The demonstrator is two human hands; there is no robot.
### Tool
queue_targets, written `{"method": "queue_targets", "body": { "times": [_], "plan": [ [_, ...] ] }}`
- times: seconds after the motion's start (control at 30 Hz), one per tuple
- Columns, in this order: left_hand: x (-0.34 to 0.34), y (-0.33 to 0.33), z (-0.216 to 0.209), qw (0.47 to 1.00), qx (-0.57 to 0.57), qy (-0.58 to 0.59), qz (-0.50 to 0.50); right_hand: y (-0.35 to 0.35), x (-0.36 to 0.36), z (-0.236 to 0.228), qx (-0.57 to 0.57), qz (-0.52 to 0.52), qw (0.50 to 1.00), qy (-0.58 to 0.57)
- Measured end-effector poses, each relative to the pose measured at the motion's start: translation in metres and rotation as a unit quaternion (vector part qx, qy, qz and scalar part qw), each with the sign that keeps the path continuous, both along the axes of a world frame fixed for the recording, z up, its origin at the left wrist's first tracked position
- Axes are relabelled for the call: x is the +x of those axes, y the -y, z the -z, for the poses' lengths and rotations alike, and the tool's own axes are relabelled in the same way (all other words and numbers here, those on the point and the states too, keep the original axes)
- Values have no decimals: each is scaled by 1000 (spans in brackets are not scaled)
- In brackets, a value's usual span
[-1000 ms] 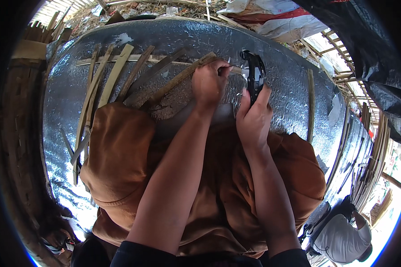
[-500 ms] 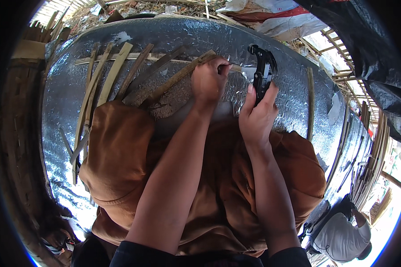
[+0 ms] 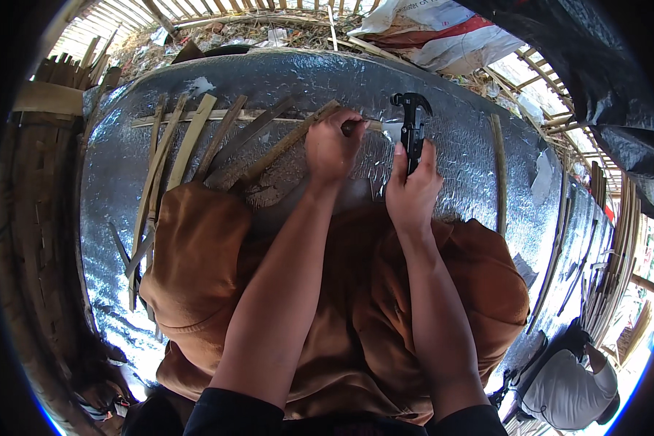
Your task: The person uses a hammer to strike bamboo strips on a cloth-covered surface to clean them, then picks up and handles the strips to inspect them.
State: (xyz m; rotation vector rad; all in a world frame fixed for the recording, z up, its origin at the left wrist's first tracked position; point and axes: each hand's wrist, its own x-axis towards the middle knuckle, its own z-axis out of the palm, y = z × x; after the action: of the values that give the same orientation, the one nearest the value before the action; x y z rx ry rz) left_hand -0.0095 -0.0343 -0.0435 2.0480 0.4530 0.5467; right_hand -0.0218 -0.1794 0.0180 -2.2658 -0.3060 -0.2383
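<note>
A black claw hammer [image 3: 413, 125] stands upright over the silver foil-covered surface [image 3: 458, 138], its handle clasped in the right hand [image 3: 411, 190]. Just beside it, the left hand [image 3: 331, 149] is curled shut on a small dark object [image 3: 350, 126], pressing the end of a long flat bamboo strip [image 3: 283, 149]. More split bamboo slats [image 3: 189, 142] fan out to the left, above brown-clad knees [image 3: 196, 254].

Loose bamboo slats [image 3: 168, 156] laid on silver foil sheeting [image 3: 458, 138]; white sack [image 3: 432, 29] behind; second person [image 3: 570, 385] crouched lower right.
</note>
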Motion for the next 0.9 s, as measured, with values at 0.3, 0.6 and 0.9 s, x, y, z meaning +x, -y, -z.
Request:
{"method": "queue_targets", "body": {
  "times": [0.3,0.6,0.9],
  "plan": [
    [2,1,0,1000,14,2,-10,-1,-4,-4,-9,-28,999,-23],
    [3,0,-1,999,13,-40,-16,5,-5,1,-90,-80,991,-63],
    [3,2,-6,999,-7,-48,-22,-3,-8,4,-155,-65,982,-89]
  ]
}}
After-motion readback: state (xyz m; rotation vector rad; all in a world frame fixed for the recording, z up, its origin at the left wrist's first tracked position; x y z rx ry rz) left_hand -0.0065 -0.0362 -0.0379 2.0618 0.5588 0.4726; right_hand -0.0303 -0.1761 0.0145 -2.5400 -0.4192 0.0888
